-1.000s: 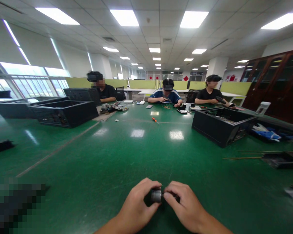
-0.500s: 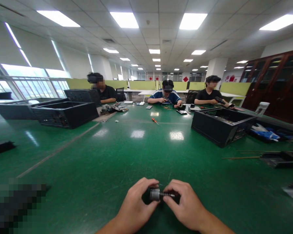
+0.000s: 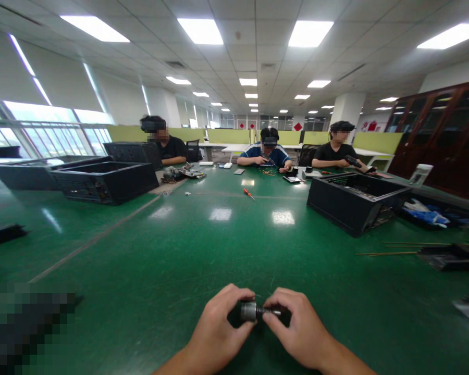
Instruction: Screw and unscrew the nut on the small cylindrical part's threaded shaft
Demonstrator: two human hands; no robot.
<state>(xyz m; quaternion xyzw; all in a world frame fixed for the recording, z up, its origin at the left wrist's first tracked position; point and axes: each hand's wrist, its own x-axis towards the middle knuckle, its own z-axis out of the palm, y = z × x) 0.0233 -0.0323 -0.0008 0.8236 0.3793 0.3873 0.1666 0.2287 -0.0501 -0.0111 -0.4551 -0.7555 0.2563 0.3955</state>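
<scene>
Low in the middle of the view, both my hands meet over the green table. My left hand is closed, its thumb and fingers pinching a small silver cylindrical part. A thin dark shaft sticks out of that cylinder to the right. My right hand is closed on the shaft and on a dark piece behind it, which its fingers mostly hide.
An open black computer case stands right of centre, another black case at the left. An orange-handled screwdriver lies mid-table. Three people sit working at the far end. Thin rods and dark parts lie at the right.
My hands have drawn slightly apart. The thin shaft between the silver cylinder and my right hand now shows; a second ago my fingers covered it.
</scene>
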